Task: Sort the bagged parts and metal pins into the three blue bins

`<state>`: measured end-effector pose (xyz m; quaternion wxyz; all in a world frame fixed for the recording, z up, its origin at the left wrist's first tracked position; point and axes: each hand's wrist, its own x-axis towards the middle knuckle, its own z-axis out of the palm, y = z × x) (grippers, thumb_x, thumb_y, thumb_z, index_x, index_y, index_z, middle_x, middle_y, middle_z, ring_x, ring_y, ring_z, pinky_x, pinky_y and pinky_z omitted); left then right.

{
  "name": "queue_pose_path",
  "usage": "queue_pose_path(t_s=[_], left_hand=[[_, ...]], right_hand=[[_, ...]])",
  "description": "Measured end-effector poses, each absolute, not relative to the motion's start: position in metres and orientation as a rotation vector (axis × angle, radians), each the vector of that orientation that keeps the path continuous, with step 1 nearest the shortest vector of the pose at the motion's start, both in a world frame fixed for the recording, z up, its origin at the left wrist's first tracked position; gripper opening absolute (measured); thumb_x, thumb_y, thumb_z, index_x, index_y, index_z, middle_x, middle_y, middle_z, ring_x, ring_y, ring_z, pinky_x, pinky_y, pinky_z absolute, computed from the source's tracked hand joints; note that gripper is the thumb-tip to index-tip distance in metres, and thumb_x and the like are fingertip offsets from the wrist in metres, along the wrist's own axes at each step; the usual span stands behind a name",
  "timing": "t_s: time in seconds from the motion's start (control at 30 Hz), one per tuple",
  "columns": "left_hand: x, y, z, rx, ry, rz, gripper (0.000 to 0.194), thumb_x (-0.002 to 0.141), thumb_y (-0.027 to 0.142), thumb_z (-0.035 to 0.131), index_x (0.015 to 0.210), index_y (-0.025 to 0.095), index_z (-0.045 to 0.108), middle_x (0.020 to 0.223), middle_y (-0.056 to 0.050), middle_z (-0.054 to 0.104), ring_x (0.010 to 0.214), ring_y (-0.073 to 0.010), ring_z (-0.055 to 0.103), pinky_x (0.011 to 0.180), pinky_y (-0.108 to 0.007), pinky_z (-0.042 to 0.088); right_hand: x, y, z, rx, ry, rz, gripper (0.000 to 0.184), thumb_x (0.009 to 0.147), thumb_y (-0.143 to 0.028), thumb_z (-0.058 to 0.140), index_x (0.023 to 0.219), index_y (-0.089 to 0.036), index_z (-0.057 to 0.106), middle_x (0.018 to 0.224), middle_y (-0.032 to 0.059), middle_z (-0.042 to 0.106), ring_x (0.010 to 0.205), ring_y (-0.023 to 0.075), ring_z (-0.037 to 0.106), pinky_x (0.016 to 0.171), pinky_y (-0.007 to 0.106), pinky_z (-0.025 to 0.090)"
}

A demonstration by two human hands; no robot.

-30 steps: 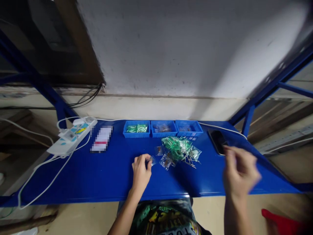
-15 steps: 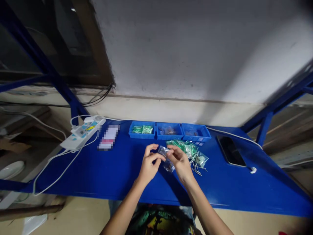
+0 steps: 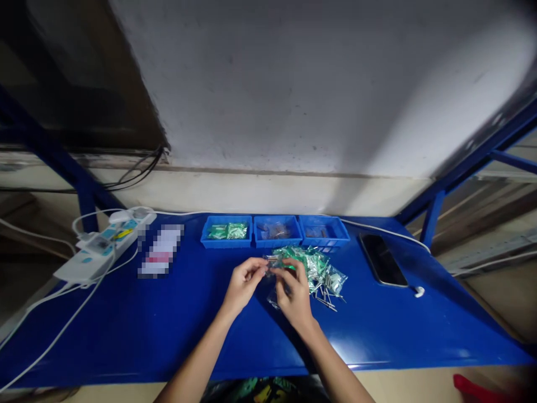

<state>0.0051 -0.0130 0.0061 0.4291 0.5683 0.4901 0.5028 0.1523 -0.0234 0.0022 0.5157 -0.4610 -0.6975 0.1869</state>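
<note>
My left hand [image 3: 244, 284] and my right hand [image 3: 294, 292] meet over the middle of the blue table. Between their fingertips they pinch a small clear plastic bag [image 3: 273, 262], with thin metallic pieces showing at its top. Partly hidden under my right hand, another clear bag [image 3: 272, 302] lies on the table. Just beyond and right of my right hand is a pile of green-and-clear packets [image 3: 312, 260]. Loose metal pins [image 3: 326, 296] stick out at the pile's near edge.
Behind the pile stand three blue bins: a left bin [image 3: 226, 243] with green packets, a middle bin [image 3: 277, 243] with clear bags and a right bin [image 3: 329, 242]. A phone [image 3: 384, 262] and white earbud [image 3: 419, 291] lie right, a power strip [image 3: 100, 246] left.
My right hand came from beside the phone to join my left, and both now hold the small bag. The earbud shows near the phone since my hand left there. The view has shifted.
</note>
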Motion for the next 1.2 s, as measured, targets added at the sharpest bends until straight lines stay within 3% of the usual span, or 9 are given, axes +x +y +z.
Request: queue_pose_path(t_s=[0.1,0.27,0.37,0.47,0.63,0.73,0.83,1.0,1.2], left_hand=[[0.004,-0.01,0.004,1.735,1.286,1.371,0.016,0.085,0.025,0.051,0.085,0.019,0.066,0.088,-0.006,0.064,0.083,-0.0168,0.06,0.074,-0.029,0.049],[0.004,-0.012,-0.001,2.068,1.321,1.393,0.022,0.086,0.015,0.048,0.091,0.023,0.068,0.097,-0.006,0.058,0.093,-0.0168,0.056,0.08,-0.03,0.048],[0.005,-0.011,-0.004,2.084,1.549,1.198,0.026,0.086,0.022,0.05,0.109,0.025,0.061,0.106,-0.007,0.056,0.1,-0.0201,0.053,0.087,-0.036,0.045],[0.005,-0.011,-0.009,2.1,1.833,0.921,0.039,0.083,0.032,0.054,0.121,0.026,0.053,0.117,-0.009,0.054,0.109,-0.0265,0.047,0.09,-0.046,0.039],[-0.001,-0.005,-0.011,2.257,1.833,0.713,0.03,0.079,0.032,0.06,0.108,0.025,0.058,0.123,-0.009,0.053,0.119,-0.0308,0.037,0.094,-0.051,0.029],[-0.005,0.006,-0.005,2.187,1.684,0.778,0.015,0.076,0.022,0.061,0.091,0.023,0.059,0.101,-0.005,0.061,0.103,-0.025,0.048,0.087,-0.043,0.037],[-0.004,0.015,0.002,2.029,1.472,0.992,0.004,0.08,0.017,0.054,0.083,0.021,0.054,0.081,-0.001,0.058,0.081,-0.0165,0.054,0.076,-0.031,0.043],[0.006,0.014,0.0,1.981,1.354,1.333,0.012,0.082,0.012,0.048,0.076,0.019,0.055,0.093,-0.004,0.052,0.088,-0.0156,0.053,0.08,-0.029,0.045],[0.007,0.011,-0.013,2.064,1.48,1.363,0.017,0.079,0.009,0.05,0.075,0.02,0.062,0.11,-0.007,0.045,0.098,-0.0192,0.048,0.089,-0.035,0.043]], right_hand=[[0.155,-0.015,0.011,-1.203,-1.588,0.629,0.02,0.082,-0.028,0.054,0.094,-0.021,0.067,0.104,0.0098,0.05,0.102,0.0237,0.052,0.084,0.039,0.046],[0.155,-0.006,0.023,-1.21,-1.442,1.001,0.024,0.084,-0.039,0.052,0.084,-0.018,0.065,0.079,0.0048,0.06,0.071,0.0171,0.057,0.062,0.029,0.047],[0.157,0.003,0.038,-1.238,-1.407,0.735,0.022,0.086,-0.036,0.05,0.087,-0.019,0.063,0.076,0.0038,0.06,0.066,0.0156,0.054,0.061,0.029,0.045],[0.166,0.024,0.052,-1.221,-1.443,0.272,0.021,0.086,-0.03,0.049,0.098,-0.021,0.063,0.089,0.0069,0.06,0.077,0.0186,0.055,0.071,0.035,0.046],[0.178,0.051,0.04,-1.265,-1.711,-0.015,0.034,0.083,-0.031,0.051,0.114,-0.022,0.059,0.107,0.0108,0.055,0.1,0.0267,0.047,0.086,0.047,0.04],[0.178,0.045,0.022,-1.279,-1.733,0.086,0.029,0.085,-0.032,0.048,0.107,-0.02,0.062,0.095,0.0087,0.059,0.092,0.0242,0.05,0.083,0.043,0.041],[0.171,0.034,0.015,-1.308,-1.746,0.33,0.027,0.087,-0.035,0.046,0.098,-0.019,0.064,0.08,0.0059,0.063,0.076,0.0196,0.053,0.072,0.034,0.043],[0.154,0.022,0.026,-1.313,-1.729,0.842,0.035,0.089,-0.04,0.042,0.081,-0.017,0.066,0.062,0.001,0.061,0.052,0.0126,0.049,0.051,0.025,0.035],[0.153,0.017,0.023,-1.242,-1.696,0.945,0.019,0.082,-0.025,0.05,0.094,-0.018,0.063,0.072,0.0014,0.064,0.054,0.013,0.052,0.05,0.024,0.039]])
